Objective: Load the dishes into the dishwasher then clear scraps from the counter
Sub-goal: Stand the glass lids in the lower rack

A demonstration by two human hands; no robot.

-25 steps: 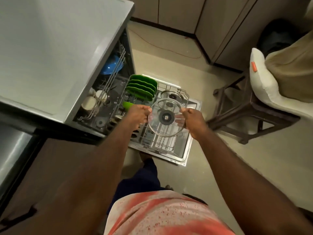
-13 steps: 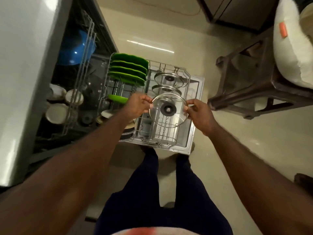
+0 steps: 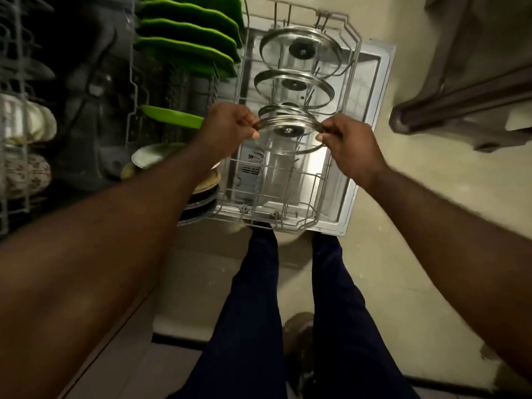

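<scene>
A round glass lid [image 3: 288, 139] with a steel rim and a dark centre knob is held over the pulled-out lower rack [image 3: 309, 197] of the dishwasher. My left hand [image 3: 230, 128] pinches its left rim and my right hand [image 3: 345, 142] pinches its right rim. The lid is tilted, its far edge low among the rack's tines. Behind it in the same rack stand two more glass lids [image 3: 300, 50], [image 3: 293, 87], with part of a third showing just behind the held one. Green plates [image 3: 187, 38] stand in a row at the rack's left.
The open dishwasher door [image 3: 368, 139] lies flat under the rack. Cups [image 3: 26, 122] sit in the upper rack at far left. More plates [image 3: 201, 194] stand at the rack's near left. A dark wooden chair frame [image 3: 460, 105] is on the right. My legs stand just before the door.
My head has dropped closer to the rack. Both hands have lowered the lid and tipped it from facing me to nearly edge-on, down among the tines behind the other lids.
</scene>
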